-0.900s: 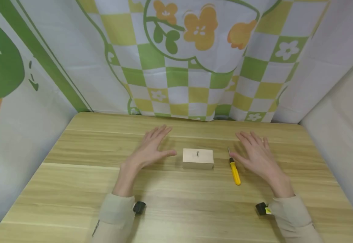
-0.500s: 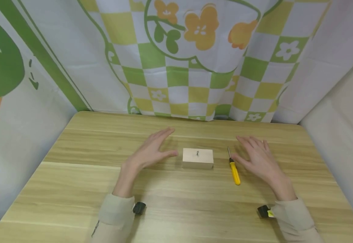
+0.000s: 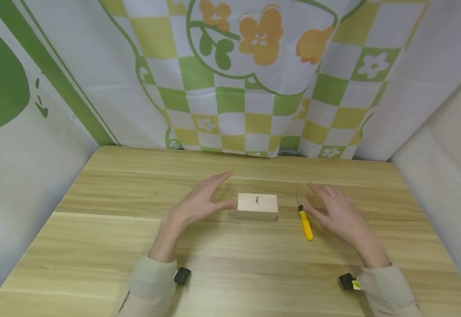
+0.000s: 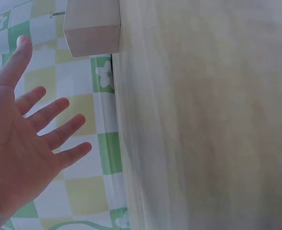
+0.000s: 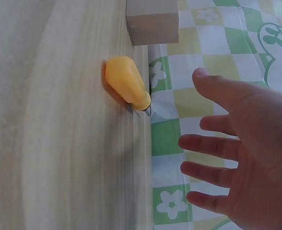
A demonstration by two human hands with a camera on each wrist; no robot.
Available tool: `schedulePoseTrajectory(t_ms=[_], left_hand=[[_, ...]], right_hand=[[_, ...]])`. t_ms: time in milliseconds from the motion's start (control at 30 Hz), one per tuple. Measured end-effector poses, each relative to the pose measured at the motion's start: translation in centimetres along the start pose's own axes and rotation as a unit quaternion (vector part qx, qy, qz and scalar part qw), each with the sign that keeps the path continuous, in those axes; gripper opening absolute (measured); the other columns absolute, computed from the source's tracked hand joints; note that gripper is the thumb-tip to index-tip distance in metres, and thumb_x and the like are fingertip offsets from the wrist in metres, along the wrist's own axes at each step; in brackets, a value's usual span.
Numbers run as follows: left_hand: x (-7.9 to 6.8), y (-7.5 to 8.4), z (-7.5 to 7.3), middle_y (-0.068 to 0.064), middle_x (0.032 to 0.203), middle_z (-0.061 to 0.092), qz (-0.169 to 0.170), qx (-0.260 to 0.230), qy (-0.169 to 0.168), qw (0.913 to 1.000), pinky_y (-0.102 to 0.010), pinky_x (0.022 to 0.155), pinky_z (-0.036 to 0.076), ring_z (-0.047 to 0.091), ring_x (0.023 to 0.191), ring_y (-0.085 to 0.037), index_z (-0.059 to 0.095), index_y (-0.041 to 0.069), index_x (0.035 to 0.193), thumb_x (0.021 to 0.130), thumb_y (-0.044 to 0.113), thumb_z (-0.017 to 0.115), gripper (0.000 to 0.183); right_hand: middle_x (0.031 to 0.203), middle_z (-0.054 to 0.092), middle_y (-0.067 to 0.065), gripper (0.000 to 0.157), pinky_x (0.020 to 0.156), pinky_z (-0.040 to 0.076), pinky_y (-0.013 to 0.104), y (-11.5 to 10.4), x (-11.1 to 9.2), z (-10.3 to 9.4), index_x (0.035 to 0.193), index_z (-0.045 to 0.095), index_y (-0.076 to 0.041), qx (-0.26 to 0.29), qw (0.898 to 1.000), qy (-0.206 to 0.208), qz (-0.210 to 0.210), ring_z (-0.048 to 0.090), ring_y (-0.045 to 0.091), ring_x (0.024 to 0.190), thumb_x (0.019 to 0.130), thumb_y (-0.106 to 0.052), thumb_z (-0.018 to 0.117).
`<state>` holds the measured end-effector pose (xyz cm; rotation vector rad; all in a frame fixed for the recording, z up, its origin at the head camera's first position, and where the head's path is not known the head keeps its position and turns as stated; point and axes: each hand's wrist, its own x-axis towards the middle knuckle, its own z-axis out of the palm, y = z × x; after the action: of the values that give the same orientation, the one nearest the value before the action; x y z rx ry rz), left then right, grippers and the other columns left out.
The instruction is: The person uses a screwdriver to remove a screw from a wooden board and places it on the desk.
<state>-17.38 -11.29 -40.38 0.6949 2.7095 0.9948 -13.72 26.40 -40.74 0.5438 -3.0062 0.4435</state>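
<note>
A pale wooden block (image 3: pixel 257 208) sits on the table with a screw (image 3: pixel 257 200) standing up from its top; the left wrist view shows the screw (image 4: pixel 57 14) sideways, its head well clear of the wood. To the block's right lies a screwdriver (image 3: pixel 305 223) with a yellow handle, its shaft pointing away from me. My left hand (image 3: pixel 198 200) is spread at the block's left, thumb tip close to that side, holding nothing. Beside the screwdriver my right hand (image 3: pixel 339 215) has its fingers extended and palm bare, the thumb near the black collar of the screwdriver.
The wood-grain table (image 3: pixel 246 273) carries these things. A checked, flowered curtain (image 3: pixel 230 101) hangs along its back edge, and pale cloth walls rise at left and right. Small black wrist cameras (image 3: pixel 182 276) sit at the cuffs.
Both hands have shifted slightly: the left a little to the right, closer to the block, and the right a little back towards me. The block and screwdriver stay where they were.
</note>
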Motion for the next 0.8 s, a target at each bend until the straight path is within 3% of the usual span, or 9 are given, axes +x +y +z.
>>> schedulePoseTrajectory(t_ms=[333, 567, 800], left_hand=[[-0.5, 0.3, 0.9, -0.003, 0.163, 0.029, 0.004, -0.020, -0.021, 0.9996, -0.050, 0.123, 0.021, 0.026, 0.151, -0.027, 0.029, 0.020, 0.157, 0.088, 0.057, 0.067, 0.087], [-0.1, 0.6, 1.5, -0.004, 0.162, 0.031, 0.018, -0.013, -0.025, 0.9994, -0.049, 0.123, 0.022, 0.029, 0.150, -0.028, 0.029, 0.017, 0.157, 0.087, 0.057, 0.068, 0.090], [0.2, 1.1, 1.9, -0.005, 0.162, 0.032, 0.015, -0.019, -0.039, 0.9989, -0.048, 0.123, 0.023, 0.030, 0.149, -0.026, 0.031, 0.015, 0.156, 0.085, 0.054, 0.071, 0.090]], right_hand=[[0.121, 0.066, 0.019, 0.069, 0.103, 0.040, 0.064, -0.1, -0.8, 0.6, 0.149, 0.040, 0.001, 0.028, 0.999, -0.010, -0.010, 0.058, 0.040, 0.115, 0.097, -0.039, 0.063], [0.116, 0.068, 0.017, 0.066, 0.098, 0.047, 0.059, -0.3, -1.2, 0.9, 0.144, 0.045, 0.004, 0.040, 0.999, -0.007, -0.028, 0.063, 0.036, 0.108, 0.095, -0.035, 0.066], [0.115, 0.070, 0.015, 0.064, 0.097, 0.048, 0.058, -0.7, -1.6, 0.7, 0.143, 0.048, 0.003, 0.035, 0.999, -0.013, -0.020, 0.062, 0.037, 0.110, 0.094, -0.034, 0.068]])
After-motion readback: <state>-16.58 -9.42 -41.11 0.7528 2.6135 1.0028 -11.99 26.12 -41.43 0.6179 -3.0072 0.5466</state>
